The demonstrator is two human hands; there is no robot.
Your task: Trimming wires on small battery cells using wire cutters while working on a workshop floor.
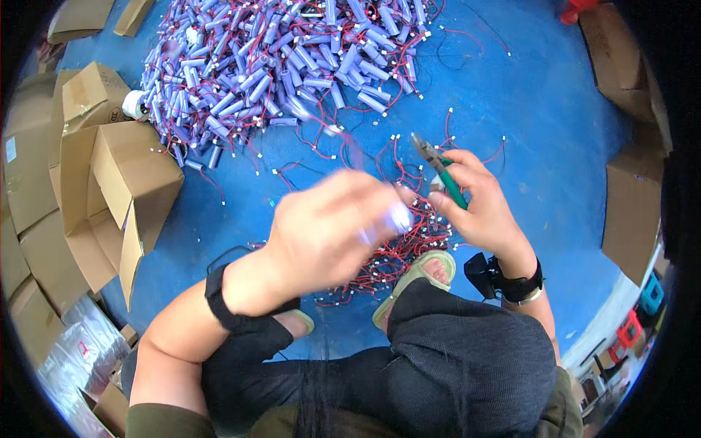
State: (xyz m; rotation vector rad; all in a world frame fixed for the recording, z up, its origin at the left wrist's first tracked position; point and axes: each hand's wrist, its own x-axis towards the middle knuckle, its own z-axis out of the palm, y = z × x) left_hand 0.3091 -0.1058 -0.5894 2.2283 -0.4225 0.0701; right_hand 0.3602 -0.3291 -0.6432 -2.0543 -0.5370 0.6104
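Observation:
My left hand (314, 230), blurred by motion, is closed around a purple cylindrical battery cell (394, 220) with a bright end showing. In my right hand (482, 208) is a pair of wire cutters (454, 188) with green handles, jaws pointing up and to the left. Under and between my hands lies a heap of red and black wire leads (409, 252) with small white connectors. Beyond it spreads a large pile of purple battery cells (292, 69) with wires attached.
Open cardboard boxes (146, 164) stand at the left, with flattened cardboard (33, 186) further out. More boxes (634, 197) line the right side. Loose leads are scattered over the blue floor (533, 87). My sandalled foot (420, 281) is beside the wire heap.

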